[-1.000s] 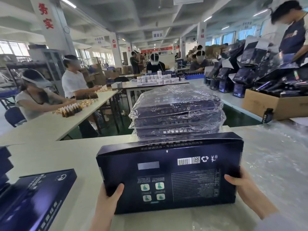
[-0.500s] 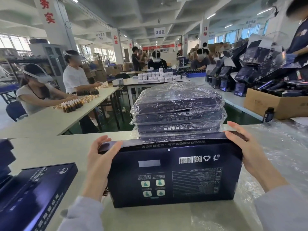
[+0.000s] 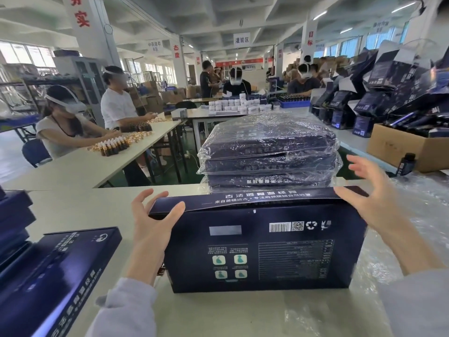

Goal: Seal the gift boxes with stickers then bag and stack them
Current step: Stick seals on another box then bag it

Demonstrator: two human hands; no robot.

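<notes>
At the centre of the surface [image 3: 80, 203], just short of the bagged stack [image 3: 267, 152] at twelve o'clock, the gift box [image 3: 264, 249] stands on its long edge with its back panel toward us. Our left hand [image 3: 150, 229] is at its ten o'clock corner and our right hand [image 3: 379, 203] at its two o'clock corner. Each thumb rests on the top flap [image 3: 262, 197], while the fingers [image 3: 359, 164] are spread and released, gripping nothing.

We judge the box light and fairly stiff: printed card with a smooth, perhaps slippery finish. The thin flap would likely crease if pinched, so the firmer short ends look the better hold, palms flat. Loose clear plastic [image 3: 413, 239] at three o'clock looks soft and clingy. More unbagged boxes [image 3: 56, 276] lie at eight o'clock.

On the back panel we see a barcode, a QR code, a recycling mark and four teal icons; the small print is too fine to read. The flap carries white Chinese characters ending, as far as we can tell, in 温经膏. Overhead at twelve o'clock a hanging sign [image 3: 242, 40] reads 灌装区, and a pillar [image 3: 310, 38] at one o'clock bears 目标 in red.
</notes>
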